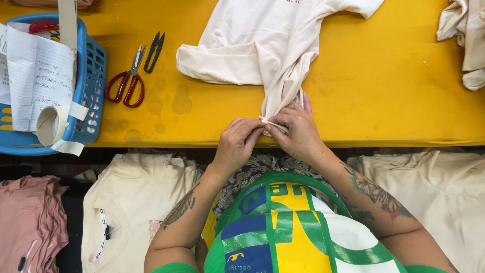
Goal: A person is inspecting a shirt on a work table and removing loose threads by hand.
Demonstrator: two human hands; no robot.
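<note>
Both the left hand point(237, 144) and right hand point(299, 132) pinch a cream garment point(262, 45) on the yellow table point(384, 91).

We are in a garment workshop. A yellow worktable point(384, 91) fills the view, with red-handled scissors point(126, 83) and black thread snips point(154, 50) at ten o'clock beside a blue basket point(93, 76) of notes and tape. Stacks of cream shirts point(131, 202) and pink shirts point(30, 222) wait below at seven and eight o'clock, more cream garments point(444, 187) at four.
</note>
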